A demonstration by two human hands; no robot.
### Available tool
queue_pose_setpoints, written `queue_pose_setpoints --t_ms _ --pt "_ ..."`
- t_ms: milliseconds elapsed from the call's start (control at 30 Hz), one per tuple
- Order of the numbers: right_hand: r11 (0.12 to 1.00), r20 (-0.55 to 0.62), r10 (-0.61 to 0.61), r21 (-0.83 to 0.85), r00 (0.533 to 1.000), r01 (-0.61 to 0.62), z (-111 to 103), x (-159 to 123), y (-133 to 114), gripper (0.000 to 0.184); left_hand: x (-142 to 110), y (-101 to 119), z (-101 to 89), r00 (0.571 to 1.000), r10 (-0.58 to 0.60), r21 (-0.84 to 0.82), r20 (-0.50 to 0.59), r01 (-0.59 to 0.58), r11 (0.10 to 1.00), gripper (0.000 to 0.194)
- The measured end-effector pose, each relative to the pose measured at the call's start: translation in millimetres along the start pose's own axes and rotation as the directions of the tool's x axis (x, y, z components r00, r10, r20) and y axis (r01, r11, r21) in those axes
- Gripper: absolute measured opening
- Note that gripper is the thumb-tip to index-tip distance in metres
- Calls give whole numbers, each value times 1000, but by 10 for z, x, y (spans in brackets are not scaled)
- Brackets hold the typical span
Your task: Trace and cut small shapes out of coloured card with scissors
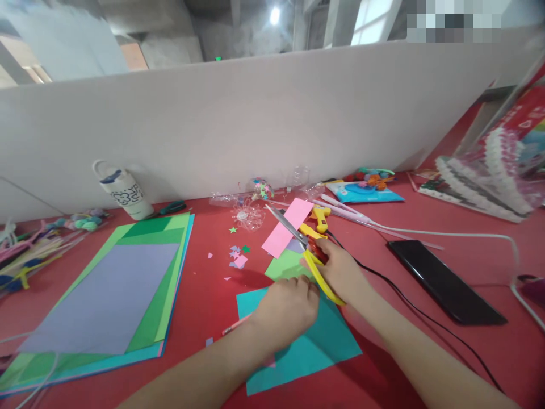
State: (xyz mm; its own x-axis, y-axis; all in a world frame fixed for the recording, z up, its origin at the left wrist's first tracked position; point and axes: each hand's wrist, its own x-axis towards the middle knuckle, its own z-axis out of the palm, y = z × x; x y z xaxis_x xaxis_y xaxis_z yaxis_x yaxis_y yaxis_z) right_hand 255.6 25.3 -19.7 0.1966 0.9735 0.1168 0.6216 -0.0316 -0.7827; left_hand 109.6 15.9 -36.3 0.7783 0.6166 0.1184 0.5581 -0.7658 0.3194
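My right hand (340,271) grips yellow-handled scissors (307,245) whose blades point up and left, open around a pink paper strip (286,227). My left hand (286,309) is curled closed just below it; it seems to hold the lower end of the paper, but its fingers hide what is inside. Under both hands lie a teal paper sheet (317,346) and a light green piece (286,266) on the red table (204,307). Small paper scraps and stars (238,255) lie left of the scissors.
A stack of coloured paper sheets (114,295) lies at left, with pipe cleaners (29,255) beyond and a white bottle (123,196) by the partition wall. A black phone (447,288) and cables lie at right. A glue gun (321,217), craft packets (366,190) and a plastic bag (485,182) sit behind.
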Motion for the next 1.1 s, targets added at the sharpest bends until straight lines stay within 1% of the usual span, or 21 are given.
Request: queue_pose_setpoints --t_ms 67,100,133,200,267,333,433,533,567,633,700,733,800,867,933,1000,1067,1100 --pt "999 -23 -6 32 1000 6 -12 4 -10 21 -20 -60 -78 993 -80 -111 -81 71 991 20" --pt "999 -34 -9 48 999 10 -21 4 -21 22 -30 -92 -124 982 -138 -178 -129 114 977 18" --pt "998 -47 -11 61 999 14 -32 3 -34 23 -39 -123 -172 962 -207 -253 -179 159 954 17" --pt "998 -73 -9 68 997 14 -58 4 -62 25 -58 -188 -261 895 -363 -418 -258 236 877 16" --pt "999 -95 2 49 995 3 -84 9 -85 24 -74 -264 -327 817 -504 -582 -280 273 766 17" --pt "1000 -104 13 14 995 -12 -105 18 -98 23 -84 -360 -362 753 -609 -730 -249 268 629 16" --pt "998 -84 25 -63 996 -30 -117 46 -77 19 -96 -529 -375 669 -727 -899 -152 213 383 15" --pt "984 -57 28 -174 998 -37 -102 102 14 16 -141 -678 -383 599 -800 -978 -42 138 154 14" --pt "976 -51 24 -217 998 -35 -90 124 60 16 -168 -713 -390 580 -815 -989 -13 112 96 14" --pt "952 -41 10 -305 999 -22 -58 165 165 16 -235 -749 -408 549 -835 -998 29 62 6 13" --pt "922 -25 -12 -387 1000 2 -20 197 269 19 -302 -739 -425 537 -841 -998 60 20 -58 11" --pt "906 -13 -26 -423 1000 18 -1 210 314 20 -330 -721 -428 540 -838 -996 74 4 -86 8" --pt "875 10 -60 -481 998 58 27 228 377 22 -366 -668 -421 559 -823 -990 106 -15 -138 4" --pt "847 26 -110 -521 994 107 30 231 389 21 -377 -616 -398 580 -803 -983 139 -21 -185 7" --pt "820 22 -182 -549 983 164 10 201 336 21 -372 -583 -375 593 -788 -975 166 -23 -223 13" --pt "795 2 -273 -563 962 227 -6 115 223 17 -362 -574 -366 595 -782 -968 186 -27 -251 17" --pt "774 7 -381 -545 925 323 24 -28 76 16 -357 -580 -373 591 -780 -961 206 -27 -274 20" --pt "760 41 -435 -520 899 391 65 -115 3 20 -357 -582 -378 589 -778 -958 218 -23 -286 21"
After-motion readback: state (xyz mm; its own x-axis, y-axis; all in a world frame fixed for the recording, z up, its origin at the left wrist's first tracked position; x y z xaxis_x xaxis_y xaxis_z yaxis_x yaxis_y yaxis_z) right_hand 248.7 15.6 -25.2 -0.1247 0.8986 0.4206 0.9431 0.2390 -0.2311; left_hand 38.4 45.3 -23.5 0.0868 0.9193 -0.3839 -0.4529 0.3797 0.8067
